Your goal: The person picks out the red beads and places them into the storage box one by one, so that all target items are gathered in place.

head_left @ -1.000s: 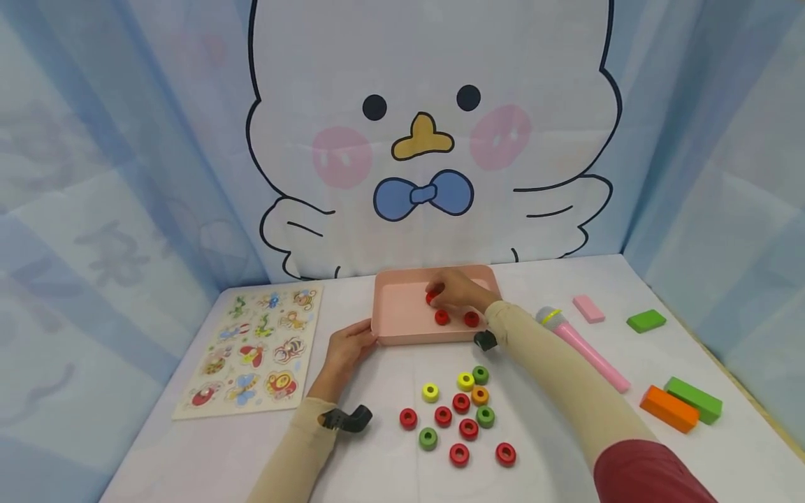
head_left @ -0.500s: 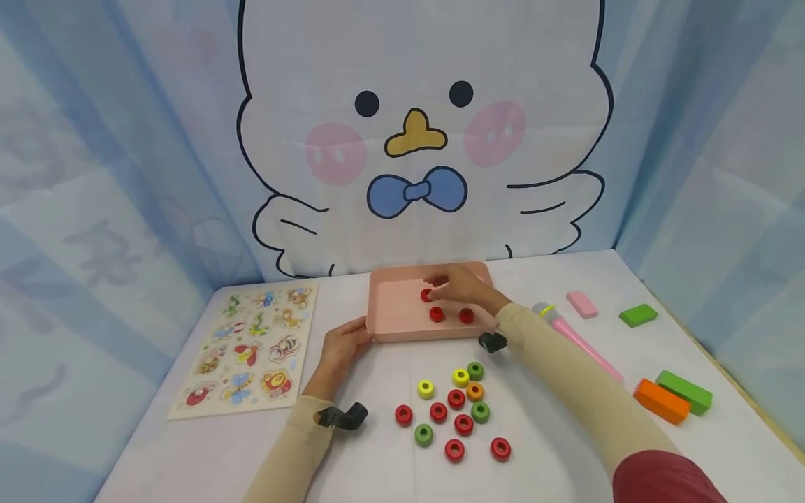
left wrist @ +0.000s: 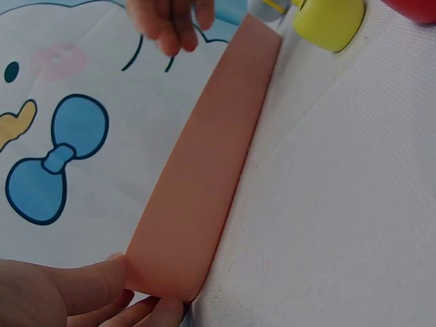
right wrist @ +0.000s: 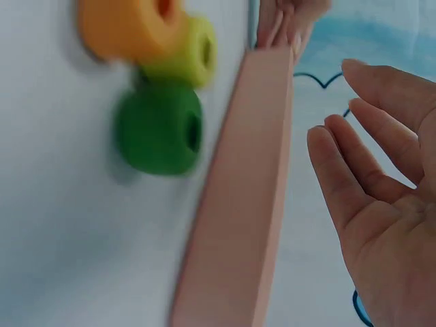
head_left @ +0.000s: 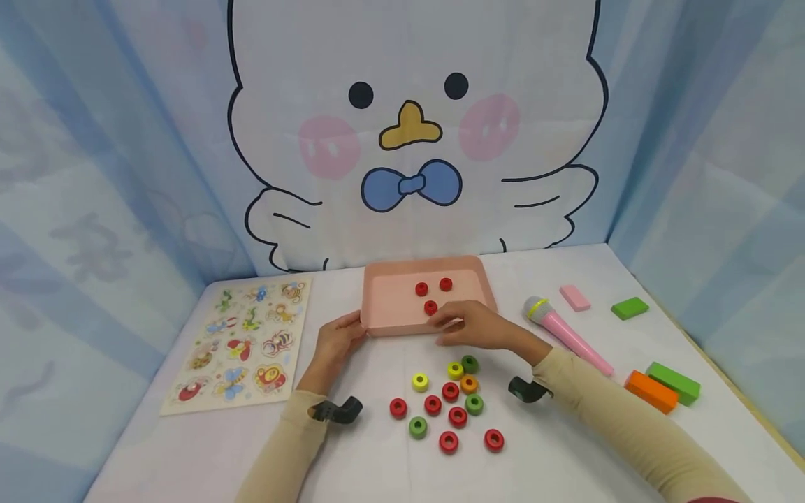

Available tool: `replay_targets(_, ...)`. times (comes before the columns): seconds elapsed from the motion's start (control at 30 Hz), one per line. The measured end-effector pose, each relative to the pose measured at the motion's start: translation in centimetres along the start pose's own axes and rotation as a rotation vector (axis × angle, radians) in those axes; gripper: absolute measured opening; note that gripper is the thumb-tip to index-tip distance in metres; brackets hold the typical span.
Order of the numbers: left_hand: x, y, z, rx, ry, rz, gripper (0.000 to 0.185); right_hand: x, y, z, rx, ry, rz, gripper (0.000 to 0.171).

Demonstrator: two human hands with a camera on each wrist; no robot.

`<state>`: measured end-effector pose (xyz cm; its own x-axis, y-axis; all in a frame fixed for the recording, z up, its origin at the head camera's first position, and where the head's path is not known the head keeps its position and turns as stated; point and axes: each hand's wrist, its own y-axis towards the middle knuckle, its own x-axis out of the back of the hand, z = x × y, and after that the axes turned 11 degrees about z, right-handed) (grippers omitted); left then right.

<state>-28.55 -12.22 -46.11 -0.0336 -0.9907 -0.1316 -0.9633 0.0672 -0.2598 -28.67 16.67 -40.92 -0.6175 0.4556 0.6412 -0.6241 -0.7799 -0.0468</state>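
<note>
Three red rings [head_left: 421, 293] sit in the pink tray [head_left: 386, 304]

We find the pink tray at the far side of the white worktop [head_left: 352, 461]. A person's left hand [head_left: 335, 344] pinches its near left corner, thumb on one side and fingers on the other. The right hand [head_left: 474, 326] is at the tray's near edge, more to the right. Its fingers are spread apart, a little bent and free. Its fingertips look close to the nearest red ring inside, but we cannot tell if they touch it.

In front of the tray, more rings lie loose on the worktop. We count six loose red rings [head_left: 448, 448], three green rings [head_left: 469, 370], two yellow rings [head_left: 420, 388] and one orange ring [head_left: 469, 390].

Off to the right we see a pink toy microphone [head_left: 569, 334] with a grey top. Past it are a pink block [head_left: 575, 297] and a small green block [head_left: 629, 308]. Nearer to us, an orange block [head_left: 652, 392] lies right beside a long green block [head_left: 674, 383]. On the left lies a board [head_left: 239, 346] with bug pictures. Behind everything hangs a cloth [head_left: 409, 56] with a big white chick in a blue bow tie.
</note>
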Motion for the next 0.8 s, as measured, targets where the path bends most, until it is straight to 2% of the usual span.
replay_targets(0.13,0.2,-0.1,-0.2,-0.003,0.013,-0.001,0.043,-1.8,-2.1,0.3,0.005,0.066,0.094,0.034)
replay_targets(0.27,0.0,-0.1,-0.1,0.0,0.008,0.005,0.043,-3.2,-3.5,0.7,0.013,0.06,0.174,0.029)
replay_targets(0.53,0.0,0.0,-0.1,0.008,-0.001,0.003,0.042,-4.3,-3.6,1.3,-0.037,-0.204,0.256,0.024)
replay_targets(0.8,0.1,0.0,0.0,0.007,-0.002,0.006,0.043,-4.5,-3.6,1.8,-0.024,-0.315,0.277,0.019)
